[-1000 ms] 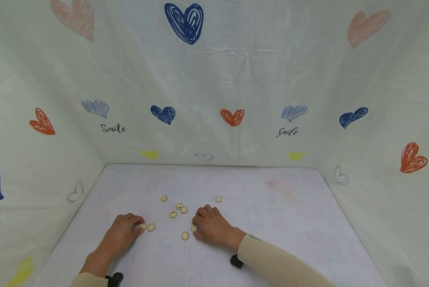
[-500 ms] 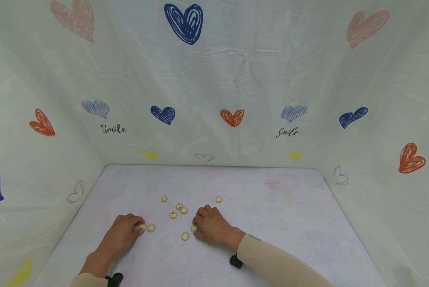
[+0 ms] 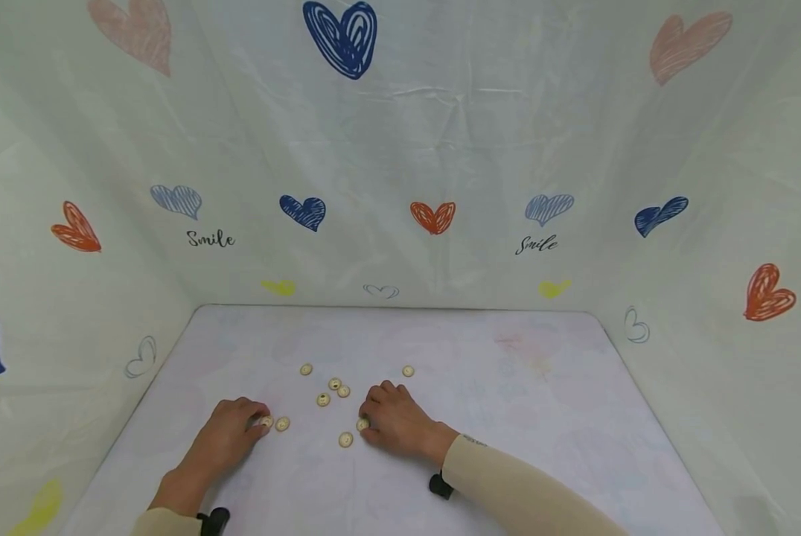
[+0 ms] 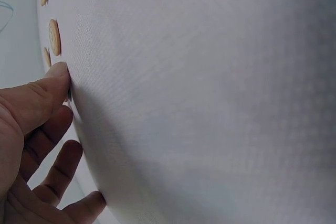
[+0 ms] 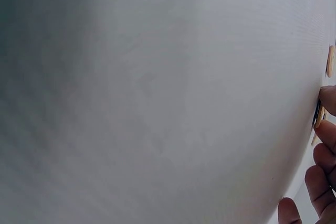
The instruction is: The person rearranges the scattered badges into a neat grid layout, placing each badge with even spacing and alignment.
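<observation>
Left hand: (image 3: 229,432) thumb and fingertips pinching the left disc (image 3: 266,422), a small round pale-yellow piece, at the tabletop; fingertips low against the surface in the left wrist view.
Right hand: (image 3: 397,420) thumb and forefinger gripping the right disc (image 3: 363,424) by its edges, at the hand's left side; the other fingers bent beside it.
Disc beside left grip: (image 3: 282,423) just right of the left disc, outside the fingers.
Disc beside right grip: (image 3: 345,439) nearer the person and slightly left of the right disc, untouched.
Middle cluster: three discs (image 3: 323,400), close together, between the hands and farther out.
Far-left disc: (image 3: 306,369) alone, beyond the cluster, to its left.
Far-right disc: (image 3: 408,371) just beyond the right hand's knuckles, apart from them.
Tabletop: (image 3: 508,432) whitish, under all nine discs.
Sleeves: beige (image 3: 521,484), black device at each wrist (image 3: 441,486).
</observation>
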Motion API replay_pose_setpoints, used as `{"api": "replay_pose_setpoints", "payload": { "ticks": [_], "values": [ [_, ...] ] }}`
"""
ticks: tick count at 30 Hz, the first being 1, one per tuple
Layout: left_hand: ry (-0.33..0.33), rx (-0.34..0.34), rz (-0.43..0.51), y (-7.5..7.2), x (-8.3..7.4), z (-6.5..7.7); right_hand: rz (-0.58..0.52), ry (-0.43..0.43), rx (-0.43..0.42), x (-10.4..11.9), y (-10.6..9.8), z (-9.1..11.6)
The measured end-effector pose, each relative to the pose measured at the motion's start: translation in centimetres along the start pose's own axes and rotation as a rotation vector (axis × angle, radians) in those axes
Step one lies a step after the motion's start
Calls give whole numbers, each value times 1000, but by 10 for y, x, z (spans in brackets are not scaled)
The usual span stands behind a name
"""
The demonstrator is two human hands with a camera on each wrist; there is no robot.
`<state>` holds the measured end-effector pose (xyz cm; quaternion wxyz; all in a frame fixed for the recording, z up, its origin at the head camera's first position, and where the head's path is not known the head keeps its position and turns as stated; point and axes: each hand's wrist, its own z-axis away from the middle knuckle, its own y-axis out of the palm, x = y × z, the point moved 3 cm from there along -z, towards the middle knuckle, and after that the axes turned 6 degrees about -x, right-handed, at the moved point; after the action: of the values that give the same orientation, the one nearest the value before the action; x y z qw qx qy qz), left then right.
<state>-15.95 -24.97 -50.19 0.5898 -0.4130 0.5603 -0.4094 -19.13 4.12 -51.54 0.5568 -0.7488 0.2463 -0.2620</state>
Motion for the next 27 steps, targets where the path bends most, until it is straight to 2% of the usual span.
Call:
{"api": "replay_pose_setpoints", "payload": {
  "ticks": [8, 27],
  "values": [
    [-1, 9, 4, -2, -1, 0, -22, 30, 23, -1, 1, -1],
    [-1, 2, 5, -2, -2, 0, -21, 21, 9, 1, -1, -3]
  ]
}}
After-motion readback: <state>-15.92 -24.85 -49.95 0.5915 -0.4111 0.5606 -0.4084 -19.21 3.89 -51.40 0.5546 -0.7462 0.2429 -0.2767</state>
